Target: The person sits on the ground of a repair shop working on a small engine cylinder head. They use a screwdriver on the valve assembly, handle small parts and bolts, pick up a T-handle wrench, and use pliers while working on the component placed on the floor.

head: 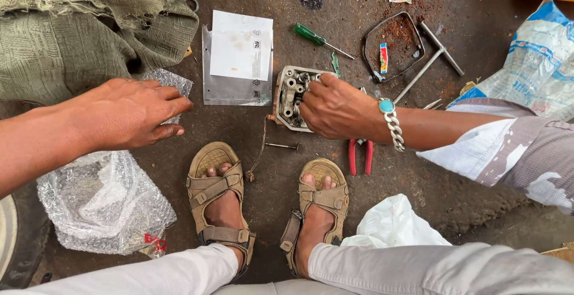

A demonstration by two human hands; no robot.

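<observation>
A grey metal engine part with several round ports lies on the dirty ground in front of my sandalled feet. My right hand, with a beaded bracelet on the wrist, rests on the part's right side, its fingers curled over the upper edge. My left hand hovers palm down with fingers apart, holding nothing, over a small piece of bubble wrap to the left of the part.
Around the part lie a clear plastic sleeve with white paper, a green screwdriver, a thin gasket, a T-handle wrench, red pliers and a bolt. A bubble-wrap bag sits lower left, burlap sacking upper left.
</observation>
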